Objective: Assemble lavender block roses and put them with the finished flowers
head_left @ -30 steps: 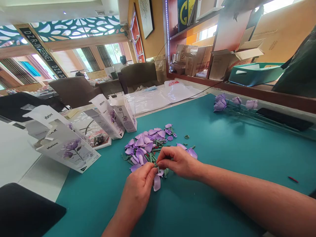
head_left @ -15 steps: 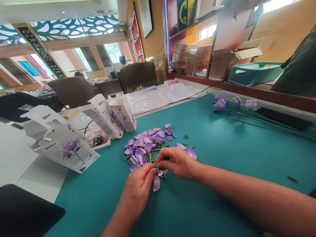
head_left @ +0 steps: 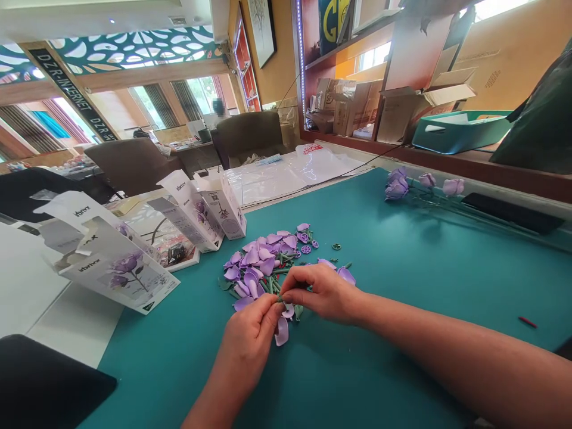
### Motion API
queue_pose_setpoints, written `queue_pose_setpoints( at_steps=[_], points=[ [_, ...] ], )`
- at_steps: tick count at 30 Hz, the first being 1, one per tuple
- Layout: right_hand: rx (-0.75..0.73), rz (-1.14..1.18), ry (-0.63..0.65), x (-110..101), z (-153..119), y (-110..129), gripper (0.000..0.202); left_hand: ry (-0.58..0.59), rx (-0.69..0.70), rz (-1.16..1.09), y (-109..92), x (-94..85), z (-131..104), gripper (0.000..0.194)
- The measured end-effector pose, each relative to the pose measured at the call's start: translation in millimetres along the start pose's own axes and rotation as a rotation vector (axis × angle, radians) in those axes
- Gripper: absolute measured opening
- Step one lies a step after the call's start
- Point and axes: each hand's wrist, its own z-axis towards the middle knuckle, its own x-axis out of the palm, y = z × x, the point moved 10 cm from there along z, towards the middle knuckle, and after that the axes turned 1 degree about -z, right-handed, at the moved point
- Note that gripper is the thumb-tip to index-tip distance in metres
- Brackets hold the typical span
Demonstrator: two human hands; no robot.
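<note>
My left hand (head_left: 252,330) and my right hand (head_left: 319,293) meet at the near edge of a heap of purple plastic petals (head_left: 254,259). Between their pinched fingertips is a small green plastic piece (head_left: 280,298), mostly covered by the fingers. A pale purple petal (head_left: 282,332) shows just below the left fingertips; whether it is joined to the green piece I cannot tell. Green stem pieces (head_left: 269,285) lie among the petals. Purple wheel-shaped parts (head_left: 305,249) are at the heap's right side, with a green wheel-shaped part (head_left: 336,246) apart from them.
White boxes with flower pictures (head_left: 125,274) stand open at the left of the green mat (head_left: 402,369). Finished purple roses (head_left: 397,185) lie at the back right, near a black flat object (head_left: 512,213). A dark red stick (head_left: 528,322) rests far right. A black object (head_left: 53,372) fills the lower left corner.
Both hands stay pinched together in nearly the same place, the right fingers shifting slightly around the green piece. The whole view has moved very slightly.
</note>
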Motion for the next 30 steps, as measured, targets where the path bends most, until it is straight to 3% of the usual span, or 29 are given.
queue_pose_setpoints(
  at_steps=[13, 20, 30],
  points=[
    [0.027, -0.061, 0.052, 0, 0, 0, 0.009, -0.001, 0.033, 0.123, 0, -0.9, -2, 0.036],
    [0.035, -0.031, 0.049, 5, 2, -6, 0.007, -0.065, 0.112, 0.198, -7, -5.3, -3, 0.036],
    [0.075, 0.065, 0.028, 0, 1, -6, 0.007, -0.074, 0.082, 0.182, -4, -6.7, -2, 0.033]
  ],
)
